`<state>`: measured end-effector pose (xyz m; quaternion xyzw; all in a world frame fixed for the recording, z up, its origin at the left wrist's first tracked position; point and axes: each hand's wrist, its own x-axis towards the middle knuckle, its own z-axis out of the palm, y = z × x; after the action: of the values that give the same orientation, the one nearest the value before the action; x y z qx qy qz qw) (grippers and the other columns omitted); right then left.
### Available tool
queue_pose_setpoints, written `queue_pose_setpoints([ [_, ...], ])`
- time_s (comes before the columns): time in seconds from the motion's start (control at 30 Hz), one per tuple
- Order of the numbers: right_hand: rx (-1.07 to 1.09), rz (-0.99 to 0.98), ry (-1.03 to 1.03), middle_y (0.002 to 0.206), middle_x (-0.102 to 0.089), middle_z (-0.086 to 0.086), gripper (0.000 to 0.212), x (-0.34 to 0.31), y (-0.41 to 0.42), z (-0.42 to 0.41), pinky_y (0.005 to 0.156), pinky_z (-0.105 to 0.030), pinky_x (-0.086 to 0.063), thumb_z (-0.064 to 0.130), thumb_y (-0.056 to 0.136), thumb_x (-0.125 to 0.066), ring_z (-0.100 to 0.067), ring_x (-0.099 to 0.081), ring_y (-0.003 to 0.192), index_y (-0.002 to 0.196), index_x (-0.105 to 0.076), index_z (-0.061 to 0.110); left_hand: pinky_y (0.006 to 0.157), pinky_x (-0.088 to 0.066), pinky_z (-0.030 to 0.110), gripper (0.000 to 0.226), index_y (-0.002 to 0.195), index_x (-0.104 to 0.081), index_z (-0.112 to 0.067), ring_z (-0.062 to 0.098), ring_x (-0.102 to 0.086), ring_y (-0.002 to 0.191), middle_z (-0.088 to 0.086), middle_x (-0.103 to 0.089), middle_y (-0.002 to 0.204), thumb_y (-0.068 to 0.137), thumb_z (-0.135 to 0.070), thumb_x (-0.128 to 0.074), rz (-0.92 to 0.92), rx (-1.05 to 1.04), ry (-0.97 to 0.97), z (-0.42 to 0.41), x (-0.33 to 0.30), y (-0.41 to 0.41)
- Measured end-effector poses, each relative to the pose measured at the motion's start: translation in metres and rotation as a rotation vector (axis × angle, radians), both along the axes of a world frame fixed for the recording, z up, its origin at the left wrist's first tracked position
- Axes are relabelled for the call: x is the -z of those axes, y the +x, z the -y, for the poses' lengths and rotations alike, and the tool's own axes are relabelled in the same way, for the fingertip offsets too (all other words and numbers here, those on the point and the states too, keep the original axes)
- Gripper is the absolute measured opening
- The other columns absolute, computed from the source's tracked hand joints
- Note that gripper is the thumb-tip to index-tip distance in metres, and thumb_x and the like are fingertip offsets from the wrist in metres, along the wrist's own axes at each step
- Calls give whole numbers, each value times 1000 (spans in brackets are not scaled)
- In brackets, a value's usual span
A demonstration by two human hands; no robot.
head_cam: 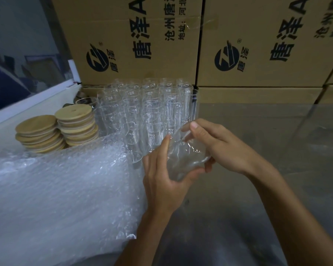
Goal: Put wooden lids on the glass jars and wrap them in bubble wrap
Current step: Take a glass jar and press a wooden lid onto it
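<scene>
A clear glass jar (185, 156) lies tilted between both hands in the middle of the view, with no lid on it. My left hand (165, 175) grips its lower body from the left, thumb underneath. My right hand (213, 143) holds its upper part from the right, fingers curled over the rim. Two stacks of round wooden lids (56, 129) stand at the left. A large sheet of bubble wrap (65, 185) is spread at the lower left. Several empty glass jars (142, 112) stand upright in rows behind the hands.
Large printed cardboard boxes (258, 45) form a wall at the back. A white ledge (27, 104) below a window runs along the left side. A grey surface under clear film (277, 150) stretches to the right.
</scene>
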<state>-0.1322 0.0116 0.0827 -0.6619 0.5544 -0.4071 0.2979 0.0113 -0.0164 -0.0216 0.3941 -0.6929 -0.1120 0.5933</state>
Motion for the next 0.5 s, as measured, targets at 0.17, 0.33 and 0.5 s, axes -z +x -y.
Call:
queue_pose_setpoints([
  [0.17, -108, 270, 375, 124, -71, 8, 71, 16, -21, 8, 51, -30, -54, 86, 82, -21, -26, -74, 70, 117, -67, 46, 104, -36, 21, 83, 141, -46, -25, 10, -43, 124, -11, -53, 138, 75, -73, -63, 35, 29, -61, 5, 6, 0],
  [0.33, -287, 506, 592, 135, -66, -3, 89, 27, -42, 15, 48, -30, -57, 90, 78, -27, -33, -72, 80, 130, -67, 30, 112, -37, 48, 84, 144, -45, -17, 17, -41, 139, 3, -51, 145, 75, -56, -74, 79, 156, -171, 5, 11, -11],
  [0.5, -36, 396, 453, 107, -73, 10, 42, 14, -42, 14, 51, -32, -55, 56, 92, -50, -18, -73, 70, 116, -72, 30, 112, -39, 38, 78, 141, -52, -22, 22, -44, 132, 10, -45, 138, 74, -51, -79, 51, 130, -22, -2, 4, -18],
])
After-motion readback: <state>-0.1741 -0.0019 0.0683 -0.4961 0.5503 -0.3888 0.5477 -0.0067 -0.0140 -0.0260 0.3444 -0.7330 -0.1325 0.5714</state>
